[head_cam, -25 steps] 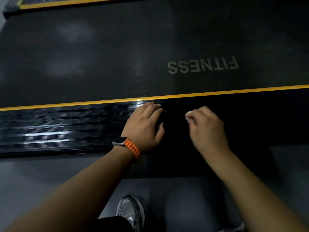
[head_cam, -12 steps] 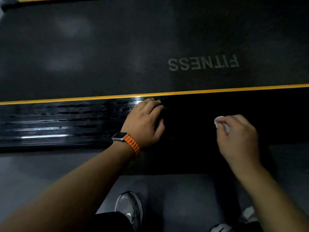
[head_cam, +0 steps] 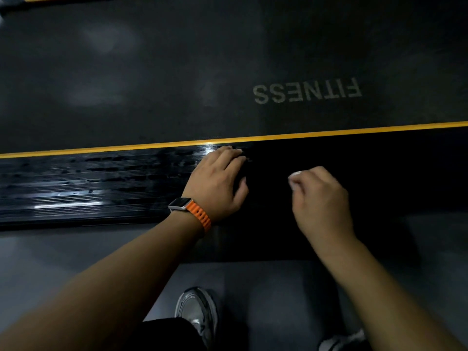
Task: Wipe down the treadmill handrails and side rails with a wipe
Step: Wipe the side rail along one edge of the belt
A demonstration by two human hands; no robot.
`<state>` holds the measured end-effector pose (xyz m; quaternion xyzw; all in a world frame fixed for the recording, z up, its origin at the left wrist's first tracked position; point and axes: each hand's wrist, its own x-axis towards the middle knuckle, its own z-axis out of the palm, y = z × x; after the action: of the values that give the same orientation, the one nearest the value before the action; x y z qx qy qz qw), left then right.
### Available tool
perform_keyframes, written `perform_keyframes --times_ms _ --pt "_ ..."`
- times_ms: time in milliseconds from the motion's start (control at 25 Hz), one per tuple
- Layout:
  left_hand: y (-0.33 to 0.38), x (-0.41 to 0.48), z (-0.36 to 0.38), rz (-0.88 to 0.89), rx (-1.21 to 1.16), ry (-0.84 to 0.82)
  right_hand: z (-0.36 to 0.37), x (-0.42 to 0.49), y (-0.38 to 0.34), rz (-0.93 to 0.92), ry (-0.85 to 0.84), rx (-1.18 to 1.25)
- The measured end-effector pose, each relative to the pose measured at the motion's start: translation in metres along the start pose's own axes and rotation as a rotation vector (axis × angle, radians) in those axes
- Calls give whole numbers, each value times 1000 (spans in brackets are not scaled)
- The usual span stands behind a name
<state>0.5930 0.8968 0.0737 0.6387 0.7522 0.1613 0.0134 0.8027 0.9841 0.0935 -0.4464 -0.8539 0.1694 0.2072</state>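
Spanning left-right, side rail; right hand pinches wipe.

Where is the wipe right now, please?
In the head view, the wipe is pinched in the right hand, right of centre over the black side rail, beside the left hand.
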Motion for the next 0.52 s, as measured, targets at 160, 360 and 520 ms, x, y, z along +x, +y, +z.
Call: perform_keyframes --times_ms 160,360,520 --pt "1 -1 1 8 4 16 19 -1 -40 -161 -178 36" --pt "2 -1 0 -3 3 5 -35 -2 34 52 -49 -54" --pt "1 -1 1 -4 8 2 -13 -11 4 -22 -59 -17"
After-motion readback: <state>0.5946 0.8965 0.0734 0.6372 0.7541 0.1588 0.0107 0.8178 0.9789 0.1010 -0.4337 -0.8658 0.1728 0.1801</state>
